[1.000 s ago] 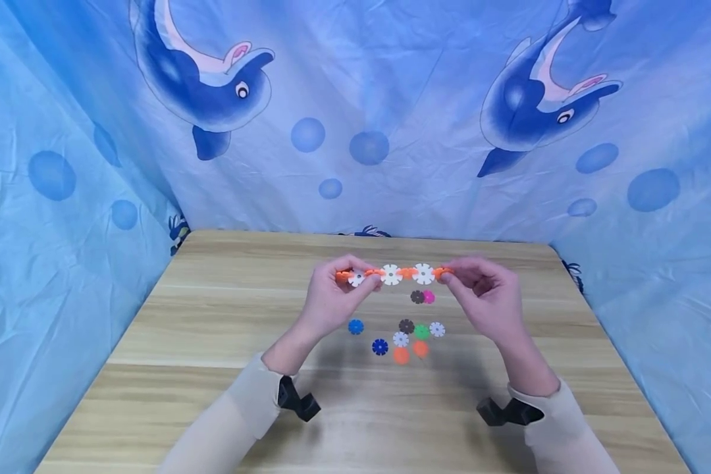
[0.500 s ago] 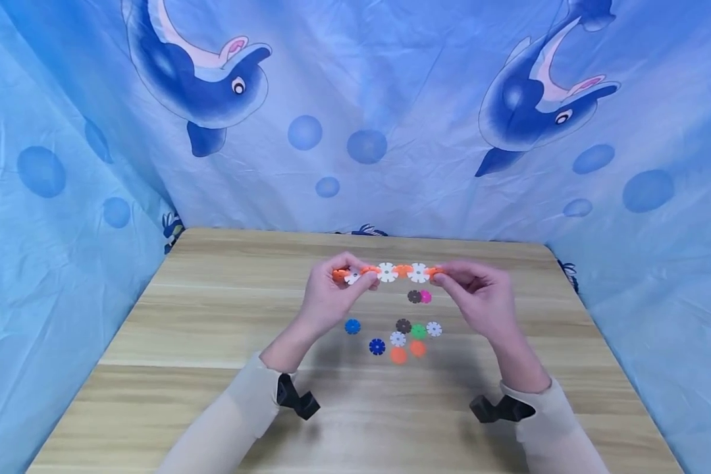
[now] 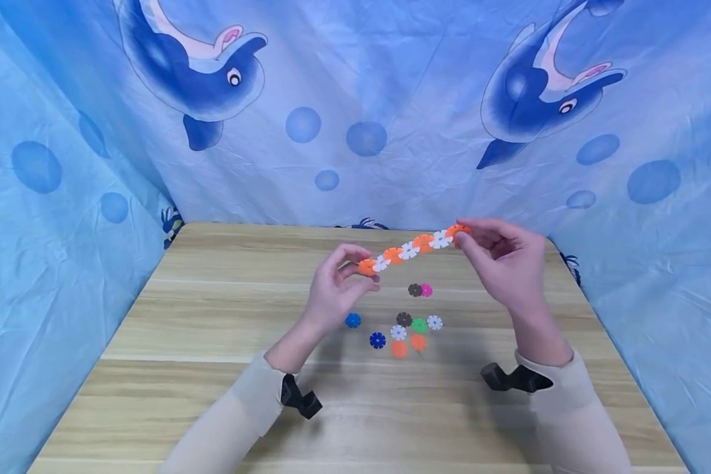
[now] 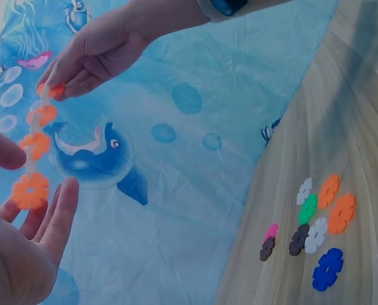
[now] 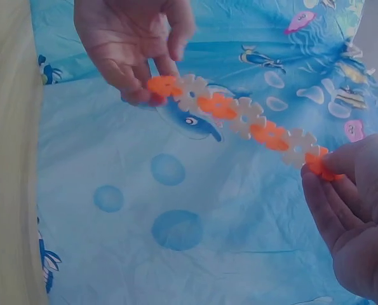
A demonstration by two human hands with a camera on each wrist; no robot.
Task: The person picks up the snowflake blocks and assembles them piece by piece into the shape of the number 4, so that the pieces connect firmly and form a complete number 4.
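A chain of interlocking snowflake discs (image 3: pixel 409 250), alternating orange and white, is held up above the table, slanting up to the right. My right hand (image 3: pixel 506 260) pinches the orange disc at its upper end between thumb and fingers. At the lower end, my left hand (image 3: pixel 339 283) is spread, its thumb apart from the fingers. In the left wrist view the last orange disc (image 4: pixel 31 191) lies in front of the left fingers (image 4: pixel 60 213); whether they touch it is hard to tell. From the right wrist, the whole chain (image 5: pixel 244 118) shows between both hands.
Loose snowflake discs lie on the wooden table (image 3: pixel 213 316): a blue one (image 3: pixel 353 320), a dark blue one (image 3: pixel 377 340), a green one (image 3: pixel 419 325), a pink one (image 3: pixel 426 290) beside a brown one, and several white, brown and orange ones. A dolphin-print curtain (image 3: pixel 332 85) surrounds the table.
My right hand has moved up and to the right with the chain, tilting it. My left hand has let go of the chain's left part, and its fingers have spread.
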